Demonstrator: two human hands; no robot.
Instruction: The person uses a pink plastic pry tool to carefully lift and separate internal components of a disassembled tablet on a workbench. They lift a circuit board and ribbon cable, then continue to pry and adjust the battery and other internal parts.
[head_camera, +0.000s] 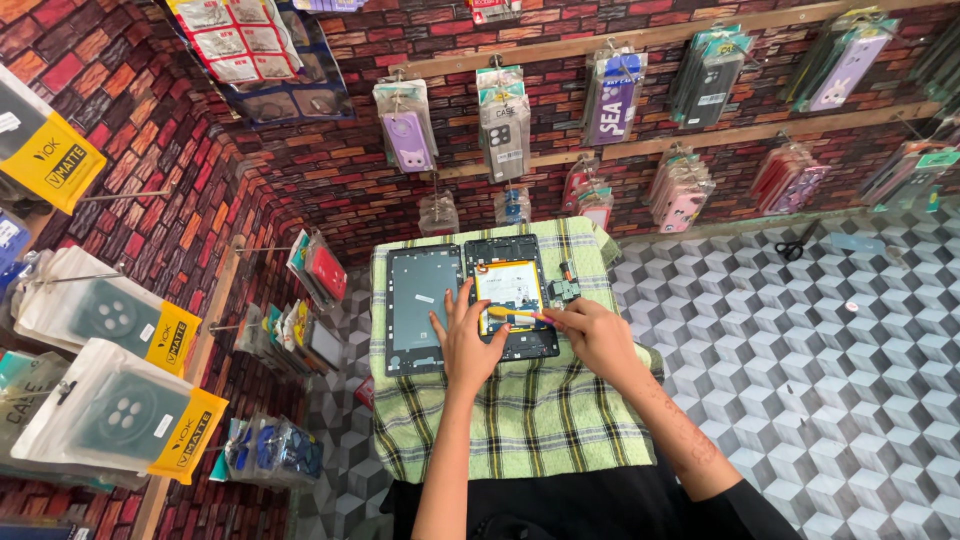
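Black and opened up, a tablet body (512, 297) lies face down on the far half of a green checked cloth (520, 420), its pale yellow-edged battery (508, 282) showing in the middle of the frame. Just left of it, touching or nearly so, lies the separated dark grey back cover (418, 308), flat and parallel to the body.

The left hand (466, 345) rests across the gap between the two parts, fingers spread and flat, pressing on the near left corner of the tablet body and the edge of the cover; it grips nothing. The right hand (597, 335) comes in from the right with its fingers pinched closed around a thin yellow-handled tool (515, 314), whose tip lies over the lower part of the battery. Whether the tip touches the battery is too small to tell.

A small dark component (565, 290) sits on the cloth just right of the tablet body, near the far right corner.

The cloth covers a small table, with a floor of grey cube-pattern tiles (800, 350) to the right; a pair of scissors (797, 243) lies on it far off to the right. Red brick-pattern walls (330, 170) rise on the far side and left, hung with packaged phone cases (505, 120) on wooden rails, and more packets (120, 415) hang along the near left.
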